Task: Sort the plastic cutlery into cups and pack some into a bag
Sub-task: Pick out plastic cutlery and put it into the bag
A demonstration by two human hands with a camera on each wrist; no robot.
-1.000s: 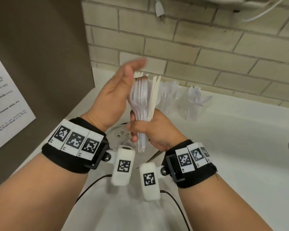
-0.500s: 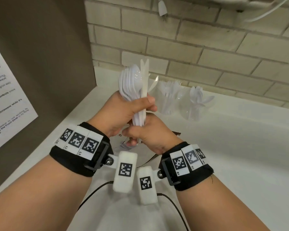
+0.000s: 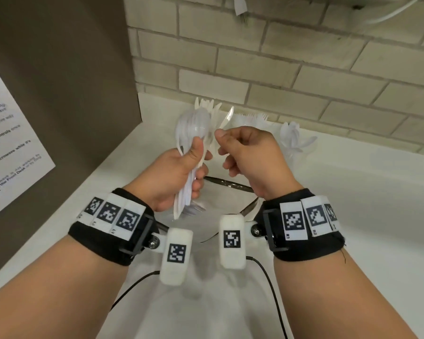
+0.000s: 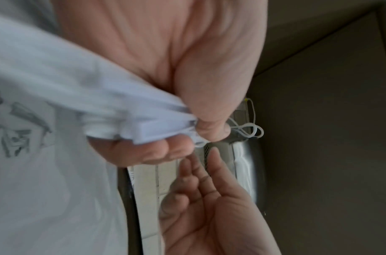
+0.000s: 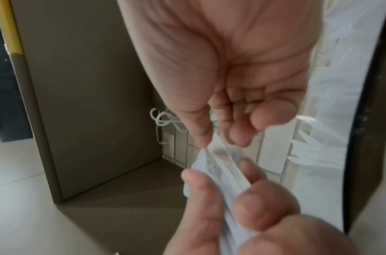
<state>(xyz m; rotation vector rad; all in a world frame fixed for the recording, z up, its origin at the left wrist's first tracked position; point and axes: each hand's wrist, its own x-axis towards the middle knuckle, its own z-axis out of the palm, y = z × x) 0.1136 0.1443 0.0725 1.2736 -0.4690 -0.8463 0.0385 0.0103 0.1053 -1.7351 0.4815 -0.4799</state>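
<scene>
Left hand (image 3: 174,172) grips upright cutlery bundle (image 3: 196,133); right hand (image 3: 250,157) pinches one piece.

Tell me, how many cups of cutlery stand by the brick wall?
2. The cup with forks stands just behind the right hand; the other cup stands to its right. A further one could be hidden behind the hands.

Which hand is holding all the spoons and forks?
The left hand. Its fingers wrap round the white cutlery bundle, while the right hand only reaches its fingertips toward the bundle's top.
</scene>
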